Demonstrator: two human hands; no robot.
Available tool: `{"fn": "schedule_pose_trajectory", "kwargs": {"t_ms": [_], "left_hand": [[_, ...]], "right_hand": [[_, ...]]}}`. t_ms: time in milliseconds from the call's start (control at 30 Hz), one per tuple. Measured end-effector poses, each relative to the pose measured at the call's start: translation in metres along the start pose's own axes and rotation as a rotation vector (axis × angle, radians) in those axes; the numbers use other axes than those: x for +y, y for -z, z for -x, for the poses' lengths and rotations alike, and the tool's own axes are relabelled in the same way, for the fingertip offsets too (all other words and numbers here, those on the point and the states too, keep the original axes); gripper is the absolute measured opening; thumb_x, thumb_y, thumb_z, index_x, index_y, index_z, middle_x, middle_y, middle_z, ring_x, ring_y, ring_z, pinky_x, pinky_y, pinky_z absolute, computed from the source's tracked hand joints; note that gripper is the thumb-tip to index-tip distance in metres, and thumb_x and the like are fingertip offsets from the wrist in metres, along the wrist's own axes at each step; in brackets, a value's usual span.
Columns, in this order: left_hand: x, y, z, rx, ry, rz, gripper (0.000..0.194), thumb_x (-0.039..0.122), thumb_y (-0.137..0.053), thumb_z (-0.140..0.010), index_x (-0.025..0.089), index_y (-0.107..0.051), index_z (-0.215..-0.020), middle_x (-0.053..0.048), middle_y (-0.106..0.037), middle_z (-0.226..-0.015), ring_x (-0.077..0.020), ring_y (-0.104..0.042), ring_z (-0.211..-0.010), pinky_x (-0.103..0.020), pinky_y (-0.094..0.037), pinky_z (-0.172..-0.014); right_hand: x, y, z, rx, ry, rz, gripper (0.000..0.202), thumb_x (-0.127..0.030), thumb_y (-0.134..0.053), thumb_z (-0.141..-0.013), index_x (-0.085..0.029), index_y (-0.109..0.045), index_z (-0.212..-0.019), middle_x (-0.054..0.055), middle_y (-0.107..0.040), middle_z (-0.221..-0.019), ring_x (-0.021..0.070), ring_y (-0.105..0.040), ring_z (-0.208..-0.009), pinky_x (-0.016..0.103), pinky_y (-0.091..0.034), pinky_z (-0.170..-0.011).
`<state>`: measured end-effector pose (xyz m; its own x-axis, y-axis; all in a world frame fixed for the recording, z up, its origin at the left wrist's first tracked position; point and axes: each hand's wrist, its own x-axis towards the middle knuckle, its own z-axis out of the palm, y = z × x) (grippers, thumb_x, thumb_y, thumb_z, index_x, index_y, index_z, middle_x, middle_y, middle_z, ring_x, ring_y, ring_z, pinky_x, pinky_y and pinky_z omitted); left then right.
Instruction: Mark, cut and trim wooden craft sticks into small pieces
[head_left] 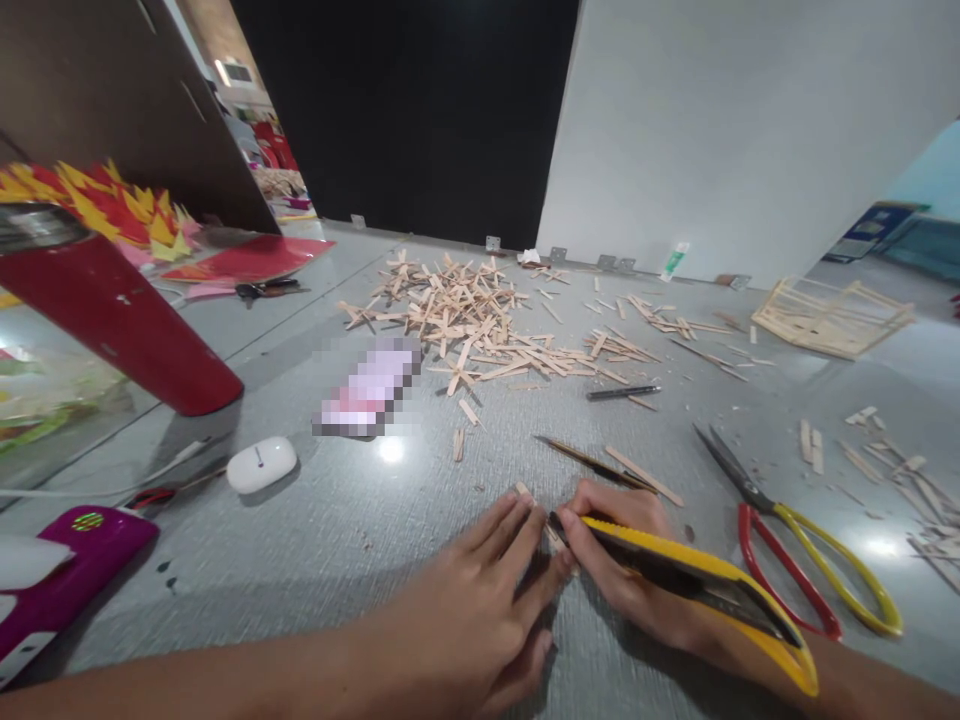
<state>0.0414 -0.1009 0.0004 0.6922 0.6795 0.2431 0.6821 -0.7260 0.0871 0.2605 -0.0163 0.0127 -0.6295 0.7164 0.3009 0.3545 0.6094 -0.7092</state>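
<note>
My left hand (480, 600) lies on the grey table (315, 560), its fingertips pressing a small wooden stick (553, 535) against the surface. Wrapped round a yellow utility knife (690, 570), my right hand (626, 560) rests just to the right, with the knife's tip at the stick. The knife's handle points back to the lower right. Above my right hand lie a thin pointed tool (592, 462) and a loose stick (643, 474). My fingers partly hide the stick under the knife.
A stick pile (457, 310) spreads behind. Scissors (757, 500), a pen (622, 393) and a wooden frame (832, 318) are to the right. Leftward stand a red flask (127, 320), a phone (371, 385), a white mouse (262, 465) and a purple tool (97, 560).
</note>
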Motion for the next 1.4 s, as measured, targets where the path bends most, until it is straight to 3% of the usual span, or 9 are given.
{"fn": "schedule_pose_trajectory", "kwargs": {"t_ms": [233,900,1133,1400], "left_hand": [[0.0001,-0.0020,0.0004,-0.002,0.016,0.036,0.061,0.036,-0.049,-0.112,0.006,-0.041,-0.164,-0.033,-0.051,-0.161,-0.0489,-0.046,-0.154,-0.059,-0.042,-0.125],[-0.0013,-0.0044,-0.0007,0.028,0.007,0.016,0.061,0.038,-0.051,-0.111,0.005,-0.045,-0.162,-0.032,-0.054,-0.158,-0.0473,-0.051,-0.151,-0.058,-0.043,-0.124],[-0.0015,-0.0046,-0.0012,0.023,0.018,0.007,0.061,0.038,-0.050,-0.111,0.007,-0.044,-0.163,-0.031,-0.057,-0.155,-0.0476,-0.052,-0.149,-0.060,-0.043,-0.123],[-0.0007,-0.0020,-0.0030,-0.008,0.017,-0.014,0.063,0.037,-0.048,-0.111,0.004,-0.041,-0.163,-0.033,-0.056,-0.155,-0.0480,-0.052,-0.149,-0.064,-0.040,-0.124]], "right_hand": [[-0.0049,0.0020,-0.0039,0.008,-0.042,0.004,0.033,-0.031,-0.052,-0.108,-0.027,-0.050,-0.076,-0.006,-0.055,-0.062,0.0144,-0.052,-0.053,0.029,-0.042,-0.054],[-0.0019,-0.0001,-0.0032,0.009,-0.040,-0.027,0.033,-0.030,-0.054,-0.107,-0.026,-0.050,-0.075,-0.007,-0.052,-0.060,0.0123,-0.049,-0.052,0.027,-0.040,-0.053],[-0.0027,0.0028,-0.0013,-0.040,-0.087,-0.060,0.029,-0.038,-0.062,-0.107,-0.025,-0.061,-0.081,-0.005,-0.060,-0.070,0.0137,-0.054,-0.061,0.027,-0.045,-0.059],[-0.0002,-0.0062,0.0019,0.007,-0.076,0.036,0.037,-0.038,-0.049,-0.112,-0.028,-0.041,-0.077,-0.006,-0.047,-0.065,0.0155,-0.048,-0.056,0.031,-0.041,-0.056]]}}
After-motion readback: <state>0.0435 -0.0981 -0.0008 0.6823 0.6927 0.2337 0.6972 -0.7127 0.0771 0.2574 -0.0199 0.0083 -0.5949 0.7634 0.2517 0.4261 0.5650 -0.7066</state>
